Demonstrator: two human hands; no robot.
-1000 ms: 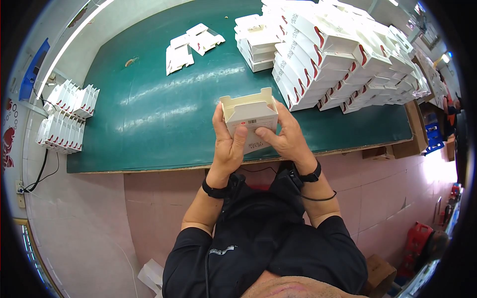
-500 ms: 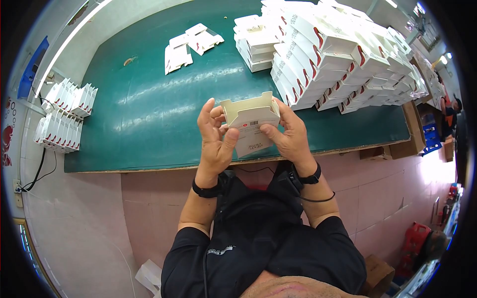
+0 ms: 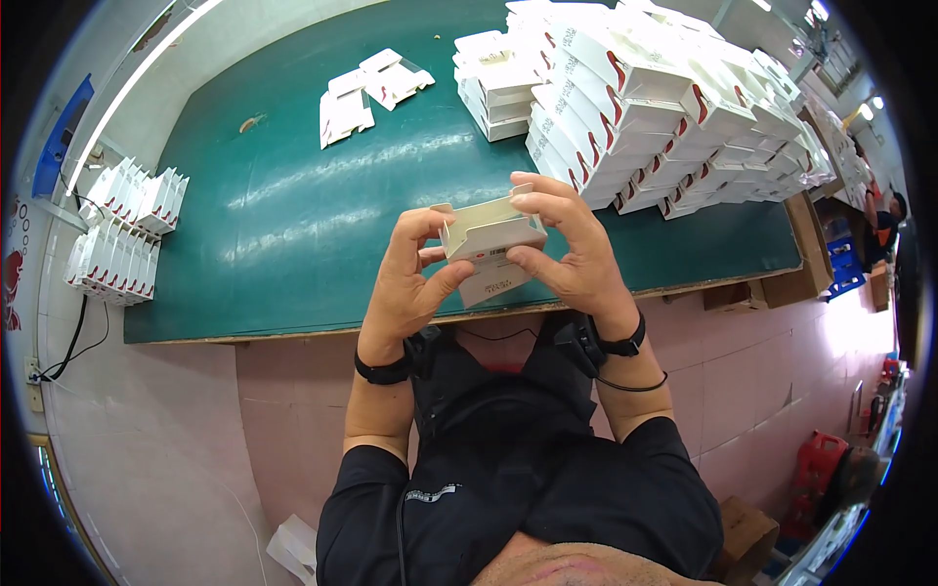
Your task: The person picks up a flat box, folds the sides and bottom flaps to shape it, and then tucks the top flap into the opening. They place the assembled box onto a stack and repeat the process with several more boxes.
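The box [image 3: 498, 262] sits between my left hand [image 3: 410, 278] and right hand [image 3: 578, 256], both pinching it, thumbs nearest me. Its open end faces up; the opening's long side runs hand to hand. Green table [image 3: 293, 273] beneath, stacked boxes [image 3: 625, 137] beyond my right, pink floor [image 3: 703, 391] nearer me.
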